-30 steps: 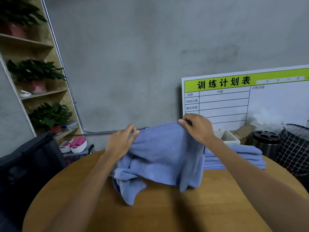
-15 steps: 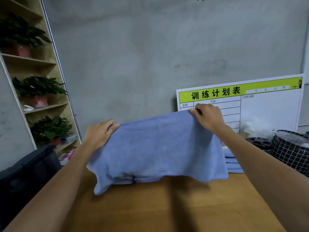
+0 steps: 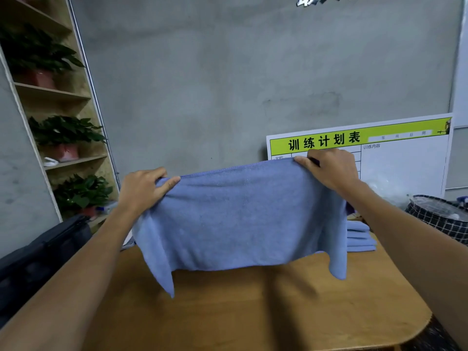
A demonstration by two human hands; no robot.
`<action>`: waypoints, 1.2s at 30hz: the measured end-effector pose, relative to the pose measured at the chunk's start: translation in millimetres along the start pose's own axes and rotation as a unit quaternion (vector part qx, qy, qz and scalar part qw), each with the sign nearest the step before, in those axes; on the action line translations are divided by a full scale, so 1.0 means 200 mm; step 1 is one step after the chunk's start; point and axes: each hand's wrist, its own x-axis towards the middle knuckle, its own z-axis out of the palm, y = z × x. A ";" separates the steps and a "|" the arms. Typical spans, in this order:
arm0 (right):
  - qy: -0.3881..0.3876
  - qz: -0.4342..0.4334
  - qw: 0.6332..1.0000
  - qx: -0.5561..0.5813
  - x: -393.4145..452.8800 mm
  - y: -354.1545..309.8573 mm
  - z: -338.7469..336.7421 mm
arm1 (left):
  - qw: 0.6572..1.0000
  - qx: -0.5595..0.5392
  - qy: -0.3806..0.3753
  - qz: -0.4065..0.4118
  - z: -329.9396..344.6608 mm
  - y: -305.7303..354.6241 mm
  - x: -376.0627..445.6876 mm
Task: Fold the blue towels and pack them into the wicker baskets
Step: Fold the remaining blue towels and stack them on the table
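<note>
Towel: A blue towel (image 3: 243, 219) hangs spread in the air above the round wooden table (image 3: 278, 312), its top edge stretched level and its lower corners drooping toward the tabletop without clearly touching it.
Left hand: The left hand (image 3: 144, 191) pinches the towel's upper left corner, thumb on the near face and fingers curled behind the cloth.
Right hand: The right hand (image 3: 331, 171) grips the upper right corner, fingers folded over the hem, well apart from the left hand.
Folded pile: A stack of folded blue towels (image 3: 359, 236) lies on the table's far right side, partly hidden behind the hanging towel.
Behind the table: A white board with a green header (image 3: 405, 153) leans on the grey wall.
Right of the table: A dark checked basket (image 3: 440, 219) stands just beyond the rim.
Left of the table: Potted plants (image 3: 63, 133) sit on a wooden shelf (image 3: 50, 92), with a dark bag (image 3: 38, 259) below.
</note>
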 end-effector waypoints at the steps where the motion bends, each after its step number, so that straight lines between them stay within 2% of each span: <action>1: 0.007 -0.004 1.000 0.001 -0.01 0.00 -0.02 | 1.000 0.003 0.009 0.001 -0.03 0.00 -0.02; 6: 0.046 -0.048 0.998 -0.006 -0.04 -0.01 -0.08 | 0.999 0.023 0.028 0.020 -0.10 0.00 -0.09; 9: 0.022 -0.055 0.998 -0.011 -0.01 0.02 -0.05 | 0.999 0.037 -0.007 0.034 -0.05 -0.04 -0.09; 14: -0.173 -0.035 0.983 -0.054 -0.01 0.14 0.31 | 0.994 0.023 -0.087 0.065 0.36 -0.10 -0.18; 20: -0.326 -0.016 0.942 -0.073 -0.48 0.31 1.11 | 0.975 -0.036 -0.216 0.046 1.19 -0.07 -0.78; 22: -0.332 -0.015 0.941 -0.057 -0.68 0.36 1.33 | 0.966 -0.067 -0.245 0.055 1.39 -0.06 -0.99; 24: -0.306 -0.031 0.951 -0.032 -0.85 0.40 1.50 | 0.964 -0.079 -0.247 0.055 1.53 -0.07 -1.12; 29: -0.200 -0.045 0.979 -0.009 -0.98 0.41 1.60 | 0.966 -0.001 -0.243 0.091 1.58 -0.12 -1.08; 31: -0.160 -0.057 0.985 -0.028 -0.99 0.40 1.57 | 0.970 -0.013 -0.239 0.035 1.52 -0.08 -1.08; 33: -0.157 -0.046 0.986 -0.041 -1.02 0.39 1.53 | 0.962 -0.034 -0.255 -0.090 1.43 0.00 -1.12; 35: -0.203 -0.018 0.978 -0.033 -1.08 0.38 1.49 | 0.920 -0.050 -0.317 -0.223 1.37 0.08 -1.20; 36: -0.230 0.006 0.973 -0.022 -1.12 0.37 1.47 | 0.903 -0.042 -0.351 -0.245 1.35 0.11 -1.25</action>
